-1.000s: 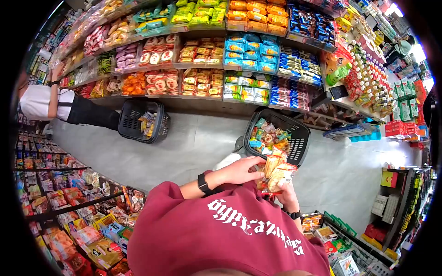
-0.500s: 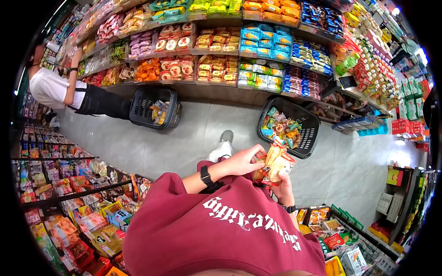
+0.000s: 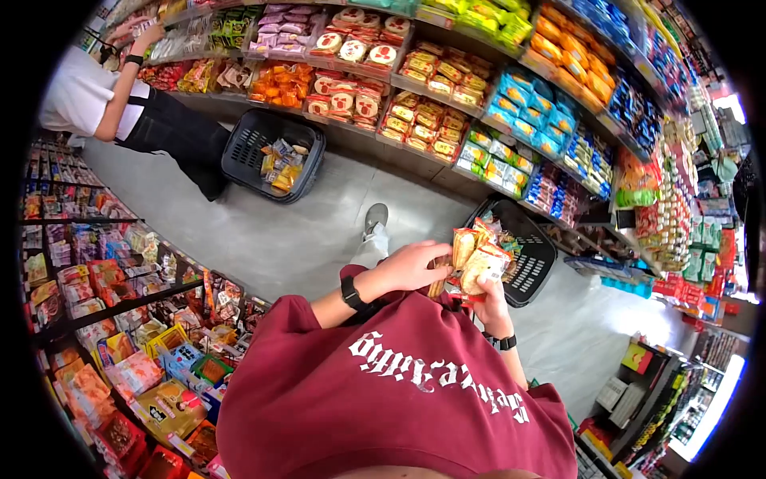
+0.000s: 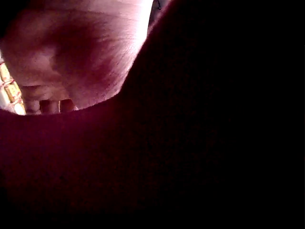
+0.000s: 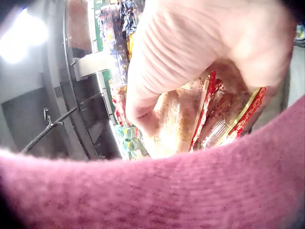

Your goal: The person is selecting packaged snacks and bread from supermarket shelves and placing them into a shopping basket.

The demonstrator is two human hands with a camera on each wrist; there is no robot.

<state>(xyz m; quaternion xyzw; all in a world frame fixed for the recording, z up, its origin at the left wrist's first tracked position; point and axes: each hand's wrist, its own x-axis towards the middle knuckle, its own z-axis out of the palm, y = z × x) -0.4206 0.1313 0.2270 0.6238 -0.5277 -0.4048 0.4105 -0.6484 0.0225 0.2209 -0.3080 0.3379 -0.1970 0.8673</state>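
Observation:
In the head view my right hand (image 3: 493,307) grips a bunch of clear-wrapped biscuit packets (image 3: 483,265), with the thumb across the front one. Pale round biscuits show through the wrapping, which has red edges. The right wrist view shows the thumb and palm round these biscuit packets (image 5: 178,121), whose edges are red and gold. My left hand (image 3: 411,267) is at the left side of the bunch, its fingers curled round a brownish packet (image 3: 437,285). In the left wrist view, the palm (image 4: 81,52) shows above a dark sleeve; most of that view is black.
Beyond my hands a black basket (image 3: 536,267) with snack packets stands on the grey floor. Another black basket (image 3: 311,160) is farther left, next to a person in a white shirt (image 3: 88,96). Shelves of packaged snacks (image 3: 423,124) line the far side; more snack racks (image 3: 152,343) stand at left.
The head view has turned, so the shelves tilt and the right basket sits lower, partly behind the packets. Both hands stay at the packets; the left fingers are a little lower on the bunch's left side.

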